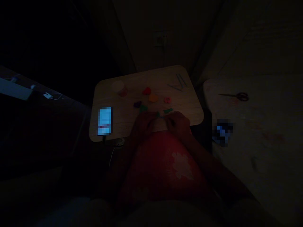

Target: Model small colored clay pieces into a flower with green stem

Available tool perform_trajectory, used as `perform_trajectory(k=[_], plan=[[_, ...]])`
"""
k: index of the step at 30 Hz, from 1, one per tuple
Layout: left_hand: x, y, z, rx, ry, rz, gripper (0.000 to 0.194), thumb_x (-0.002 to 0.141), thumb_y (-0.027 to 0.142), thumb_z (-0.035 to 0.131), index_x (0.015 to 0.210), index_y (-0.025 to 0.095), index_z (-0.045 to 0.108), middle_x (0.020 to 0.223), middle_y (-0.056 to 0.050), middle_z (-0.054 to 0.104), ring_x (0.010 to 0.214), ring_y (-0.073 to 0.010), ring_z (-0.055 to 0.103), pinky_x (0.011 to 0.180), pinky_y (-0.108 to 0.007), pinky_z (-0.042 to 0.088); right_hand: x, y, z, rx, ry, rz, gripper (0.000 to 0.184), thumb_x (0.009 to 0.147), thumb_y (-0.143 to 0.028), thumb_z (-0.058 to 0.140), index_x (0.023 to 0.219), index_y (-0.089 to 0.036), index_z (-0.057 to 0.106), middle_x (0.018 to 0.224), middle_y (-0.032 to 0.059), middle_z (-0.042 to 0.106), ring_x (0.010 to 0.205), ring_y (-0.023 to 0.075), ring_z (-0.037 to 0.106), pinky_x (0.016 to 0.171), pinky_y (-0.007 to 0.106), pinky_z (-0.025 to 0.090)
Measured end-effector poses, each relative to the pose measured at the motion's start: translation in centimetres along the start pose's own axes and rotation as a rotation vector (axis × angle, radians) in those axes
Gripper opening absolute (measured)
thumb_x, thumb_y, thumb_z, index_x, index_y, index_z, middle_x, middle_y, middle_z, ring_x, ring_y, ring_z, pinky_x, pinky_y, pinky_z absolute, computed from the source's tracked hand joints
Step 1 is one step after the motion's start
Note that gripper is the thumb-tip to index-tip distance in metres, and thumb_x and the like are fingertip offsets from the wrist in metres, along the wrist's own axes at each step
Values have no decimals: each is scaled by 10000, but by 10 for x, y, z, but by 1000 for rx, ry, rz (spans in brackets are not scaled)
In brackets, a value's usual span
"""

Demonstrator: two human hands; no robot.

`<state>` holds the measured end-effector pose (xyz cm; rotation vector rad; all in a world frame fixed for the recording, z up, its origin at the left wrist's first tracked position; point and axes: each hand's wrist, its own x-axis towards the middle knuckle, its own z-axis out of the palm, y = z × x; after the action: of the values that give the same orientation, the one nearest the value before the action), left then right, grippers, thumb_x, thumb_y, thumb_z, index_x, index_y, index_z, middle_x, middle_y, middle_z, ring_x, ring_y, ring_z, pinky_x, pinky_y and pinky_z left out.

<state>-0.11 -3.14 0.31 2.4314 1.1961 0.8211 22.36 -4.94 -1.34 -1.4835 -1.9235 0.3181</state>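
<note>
Head view, dim light. Nearest, red cloth (156, 157) with a pale patch. Beyond it, your left hand (144, 122) and right hand (177, 123) sit at the worktop's (130, 127) near edge, a small green piece (158, 114) between them. Too dark to tell whether either hand's fingers are clamped on it. Green strip (168, 111) just past your right hand; lit screen (104, 121) off left. Farther: orange piece (153, 98), red piece (146, 90), thin sticks (181, 82).

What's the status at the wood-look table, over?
Left hand, right hand close together; grip too dark to tell. Small irregular green piece between them. Short green strip just beyond right hand; nothing seen blocking.
</note>
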Motion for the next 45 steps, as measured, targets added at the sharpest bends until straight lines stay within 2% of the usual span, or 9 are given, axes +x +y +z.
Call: perform_trajectory(k=[14, 21, 25, 29, 39, 45], plan=[[0, -1, 1, 33, 4, -7, 252, 1032, 235, 552, 1234, 202, 699, 1291, -103, 735, 1223, -272, 665, 1116, -545, 533, 3, -1, 1, -49, -32, 23, 223, 994, -288, 596, 999, -212, 806, 1018, 114, 799, 979, 268, 699, 792, 363, 516], [1, 1, -1, 36, -12, 3, 236, 1038, 227, 545, 1201, 187, 711, 1293, -107, 725, 1222, -266, 652, 1128, -529, 519, 1, -1, 0, -13, -16, -32, 224, 1002, -251, 588, 981, -204, 806, 999, 107, 800, 979, 257, 697, 847, 362, 526], [0, 1, -1, 46, -18, -24, 241, 1027, 230, 557, 1206, 199, 714, 1309, -101, 719, 1236, -274, 643, 1129, -535, 512, 1, -1, 0, -21, -17, -23, 203, 985, -253, 615, 969, -204, 811, 992, 115, 796, 964, 263, 699, 795, 355, 523], [1, 0, 1, 48, -15, 5, 241, 1028, 216, 545, 1212, 185, 698, 1304, -108, 721, 1234, -269, 645, 1134, -519, 504, 1, -2, 1, -27, -14, -16, 193, 973, -247, 621, 961, -208, 810, 978, 105, 800, 947, 263, 704, 776, 355, 522], [-3, -1, 1, 11, 4, -70, 292, 1028, 242, 521, 1307, 184, 587, 1278, -140, 683, 1209, -285, 624, 1105, -487, 499, 1, 5, 4, 88, 103, -8, 187, 969, -286, 615, 967, -216, 788, 988, 103, 805, 944, 264, 721, 820, 384, 552], [8, -3, 1, 5, 95, -149, 303, 1006, 233, 534, 1303, 183, 561, 1277, -138, 602, 1217, -271, 580, 1113, -458, 493, 2, 7, 5, 153, 156, 21, 202, 963, -300, 603, 966, -207, 782, 973, 109, 808, 920, 271, 737, 836, 412, 570]])
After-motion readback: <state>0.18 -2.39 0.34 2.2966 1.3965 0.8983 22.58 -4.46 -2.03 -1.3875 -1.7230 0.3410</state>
